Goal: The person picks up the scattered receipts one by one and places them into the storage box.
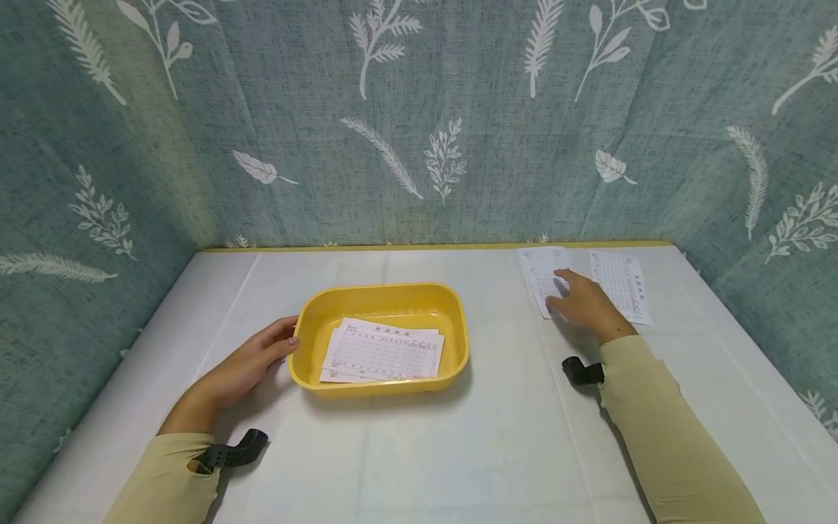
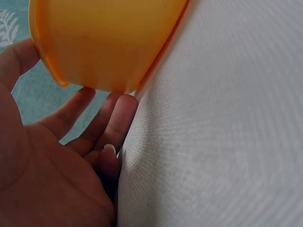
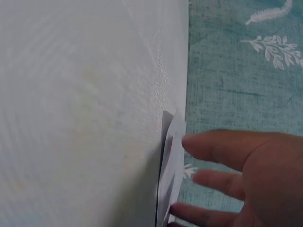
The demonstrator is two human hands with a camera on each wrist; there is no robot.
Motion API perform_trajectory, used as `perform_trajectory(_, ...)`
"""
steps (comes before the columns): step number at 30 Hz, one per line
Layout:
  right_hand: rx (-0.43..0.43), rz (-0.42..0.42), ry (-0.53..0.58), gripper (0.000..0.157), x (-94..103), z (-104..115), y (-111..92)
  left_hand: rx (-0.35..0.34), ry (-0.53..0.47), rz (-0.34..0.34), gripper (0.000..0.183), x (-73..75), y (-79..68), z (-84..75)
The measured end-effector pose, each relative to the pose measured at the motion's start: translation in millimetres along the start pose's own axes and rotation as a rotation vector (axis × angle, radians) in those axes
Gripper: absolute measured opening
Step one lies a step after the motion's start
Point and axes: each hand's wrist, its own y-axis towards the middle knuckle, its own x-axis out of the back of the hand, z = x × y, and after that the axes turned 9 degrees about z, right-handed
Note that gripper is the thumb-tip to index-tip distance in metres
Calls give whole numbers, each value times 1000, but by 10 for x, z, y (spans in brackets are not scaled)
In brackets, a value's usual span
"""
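Observation:
My left hand [image 1: 252, 360] holds the left end of a yellow plastic basket [image 1: 380, 391], thumb at the rim and fingertips against the outer wall. In the left wrist view, fingers [image 2: 124, 111] meet the basket wall [image 2: 109, 47] close above the table. Inside the basket lie several printed paper forms [image 1: 386, 349], loosely stacked. At the back right, my right hand [image 1: 585, 306] reaches over a stack of white printed slips [image 1: 540, 266], thumb and fingers spread apart. The right wrist view shows fingertips right at the slips [image 3: 170, 165], whose edges lift slightly.
Another printed form [image 1: 628, 287] lies just right of the slips, partly behind the right hand. White cloth covers the table [image 1: 419, 458]. Patterned green fabric walls [image 1: 419, 145] enclose its back and sides. Black wrist straps [image 1: 232, 451] sit on both arms.

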Motion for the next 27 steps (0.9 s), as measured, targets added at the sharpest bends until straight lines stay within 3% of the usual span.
perform_trajectory(8, 80, 9, -4, 66, -45, 12, 33, 6, 2, -2, 57, 10, 1, 16)
perform_trajectory(14, -34, -84, -31, 65, -40, 42, -9, -1, -10, 0, 58, 11, 4, 18)
perform_trajectory(18, -95, -92, -50, 66, -37, 55, -28, -6, -15, 5, 57, 7, 7, 17)
perform_trajectory(27, -81, -93, -55, 65, -26, 56, -33, -31, -16, 10, 54, 10, 22, 31)
